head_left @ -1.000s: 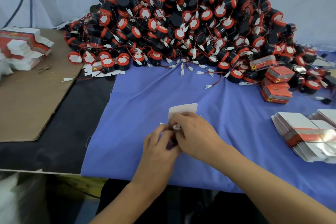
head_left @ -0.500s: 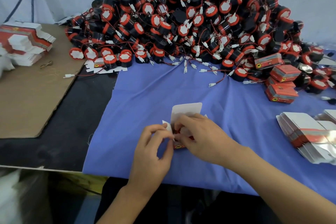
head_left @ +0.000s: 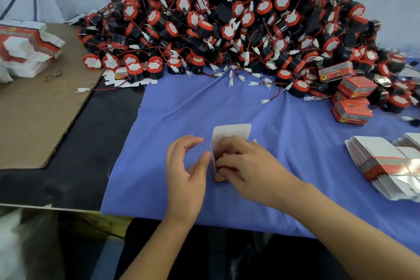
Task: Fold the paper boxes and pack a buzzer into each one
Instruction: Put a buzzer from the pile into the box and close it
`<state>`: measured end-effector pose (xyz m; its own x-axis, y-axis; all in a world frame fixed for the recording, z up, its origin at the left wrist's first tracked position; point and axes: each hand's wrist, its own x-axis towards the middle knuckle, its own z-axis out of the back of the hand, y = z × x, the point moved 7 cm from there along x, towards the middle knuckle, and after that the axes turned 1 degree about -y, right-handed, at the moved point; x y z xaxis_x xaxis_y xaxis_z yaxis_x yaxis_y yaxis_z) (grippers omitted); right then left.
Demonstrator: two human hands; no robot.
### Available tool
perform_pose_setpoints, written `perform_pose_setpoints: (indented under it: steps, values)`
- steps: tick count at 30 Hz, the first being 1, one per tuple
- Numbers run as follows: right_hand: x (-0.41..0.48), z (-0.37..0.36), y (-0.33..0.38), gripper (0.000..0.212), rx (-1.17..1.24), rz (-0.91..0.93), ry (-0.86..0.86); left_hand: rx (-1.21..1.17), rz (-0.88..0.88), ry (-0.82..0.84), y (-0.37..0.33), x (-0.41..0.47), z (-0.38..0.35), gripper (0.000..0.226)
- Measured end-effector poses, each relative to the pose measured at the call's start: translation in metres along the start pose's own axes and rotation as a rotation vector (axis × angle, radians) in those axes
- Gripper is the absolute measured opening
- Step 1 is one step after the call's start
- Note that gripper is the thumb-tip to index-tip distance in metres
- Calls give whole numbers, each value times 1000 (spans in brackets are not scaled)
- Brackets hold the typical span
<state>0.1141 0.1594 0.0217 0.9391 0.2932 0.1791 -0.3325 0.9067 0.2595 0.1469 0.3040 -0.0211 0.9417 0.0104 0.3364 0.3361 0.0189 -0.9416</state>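
A small red and white paper box (head_left: 231,132) stands on the blue cloth (head_left: 200,107), its white lid flap raised at the back. My right hand (head_left: 247,166) covers the box from the right, fingers curled over its open top, with red showing between them. Whether a buzzer is inside is hidden. My left hand (head_left: 185,166) sits just left of the box with its fingers spread and relaxed; only its thumb touches the box's left wall. Behind lies a big pile of black and red buzzers (head_left: 227,29) with red wires and white plugs.
Several closed red boxes (head_left: 352,111) lie at the right, by the pile. A stack of flat box blanks (head_left: 381,161) sits at the right edge, another (head_left: 25,45) at the far left on a brown cardboard sheet (head_left: 34,116). The table's front edge is close to me.
My left hand let go of the box's small side flap and drew a little to the left, fingers spreading. My right hand stays curled over the box.
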Motion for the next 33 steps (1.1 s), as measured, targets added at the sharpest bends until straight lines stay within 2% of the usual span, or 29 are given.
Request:
perform_pose_setpoints:
  steps: [1,3,5,7,8,9,10,12,15,18,20,23,26,29,33]
  values:
    - [-2,3,-3,11,53,-10,-54,7,82,28,7,2,-3,46]
    - [-10,10,-9,22,106,-18,-174,-28,255,163,21,3,-15,56]
    - [-23,24,-17,21,220,-65,-391,-17,323,264,28,0,-24,56]
    - [-44,35,-40,22,472,-257,-689,5,324,240,29,0,-28,44]
    - [-55,33,-56,25,620,-394,-800,-20,340,203,28,1,-30,38]
    - [-61,26,-72,28,776,-538,-839,-57,364,179,27,2,-31,35]
    - [-63,15,-83,28,934,-654,-805,-88,381,171,27,3,-34,33]
    - [-56,-6,-89,24,1165,-743,-626,-106,387,201,26,4,-41,30]
    - [-50,-21,-85,24,1299,-679,-436,-89,365,242,23,5,-45,26]
    - [-50,-33,-79,53,1481,-601,-269,-71,359,290,23,9,-47,30]
    - [-49,-40,-79,61,1420,-631,-236,-28,321,338,21,11,-48,31]
    - [-45,-42,-75,44,1306,-622,-268,15,254,361,20,13,-47,30]
    - [-50,-42,-73,34,1301,-589,-293,28,215,345,23,10,-42,30]
    - [-58,-41,-75,39,1243,-543,-260,75,167,403,22,6,-41,34]
    - [-60,-40,-72,49,1279,-460,-167,70,206,561,28,-2,-35,47]
